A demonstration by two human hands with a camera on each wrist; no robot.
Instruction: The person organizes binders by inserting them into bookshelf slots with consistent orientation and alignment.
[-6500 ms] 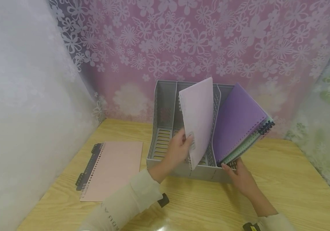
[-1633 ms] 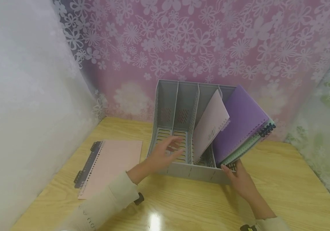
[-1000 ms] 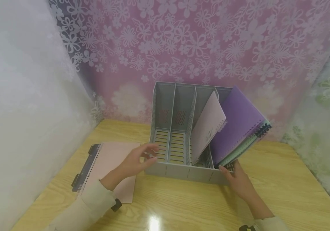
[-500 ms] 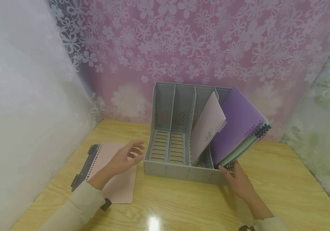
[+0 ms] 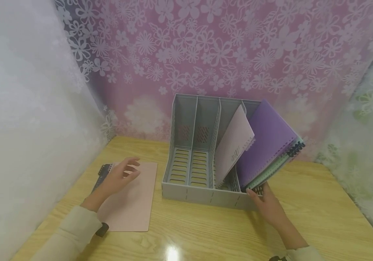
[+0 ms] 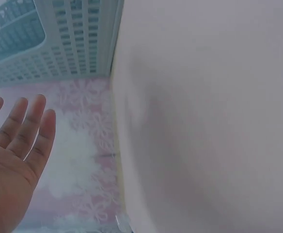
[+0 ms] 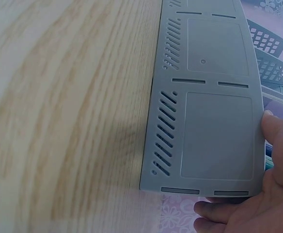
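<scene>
My left hand (image 5: pixel 117 177), fingers spread and loosely bent, hovers over a pink loose-leaf notebook (image 5: pixel 137 206) lying on the table. The notebook's dark binding strip (image 5: pixel 100 177) is partly covered by this hand. In the left wrist view the pink cover (image 6: pixel 219 121) fills the right side, and the palm holds nothing. My right hand (image 5: pixel 271 206) grips the front right corner of a grey file organizer (image 5: pixel 199 195), thumb on the front rim (image 7: pixel 270 121). A pale pink notebook (image 5: pixel 233 145) leans in the third compartment. Purple and green notebooks (image 5: pixel 264 141) tilt out of the rightmost one.
The organizer's two left compartments (image 5: pixel 181 166) show bare slotted floors. Behind it hangs a pink flowered curtain (image 5: pixel 160 54), with a pale one (image 5: pixel 29 108) along the left side. Wooden tabletop (image 5: pixel 206 232) runs along the front.
Earlier my left hand held the pale pink notebook over the organizer; now that notebook leans inside. The left hand has since moved left to the pink notebook. My right hand keeps its grip.
</scene>
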